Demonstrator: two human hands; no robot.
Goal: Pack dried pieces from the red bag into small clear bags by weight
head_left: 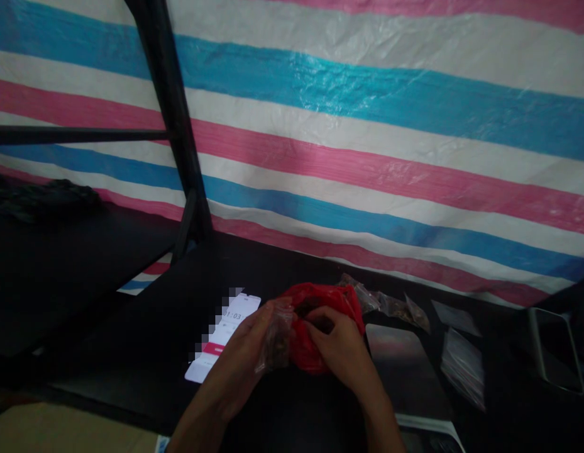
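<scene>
My left hand (247,352) grips a small clear zip bag (276,346) with brown bits in its lower part. Just to the right, a red plastic bag (315,358) stands with its mouth open, dark brown stuff showing inside. The fingers of my right hand (341,343) dip into that mouth, thumb and fingertips drawn together. Whatever they pinch is hidden by the bag and the dim light. Close to my right wrist lies a flat silver scale (407,365).
Small filled clear bags (400,308) lie behind the scale. Flat clear zip bags (462,368) are stacked to its right. A lit phone (223,336) rests left, and a dark-screened phone (558,349) far right. A black metal post (171,113) rises before the striped sheet (367,132).
</scene>
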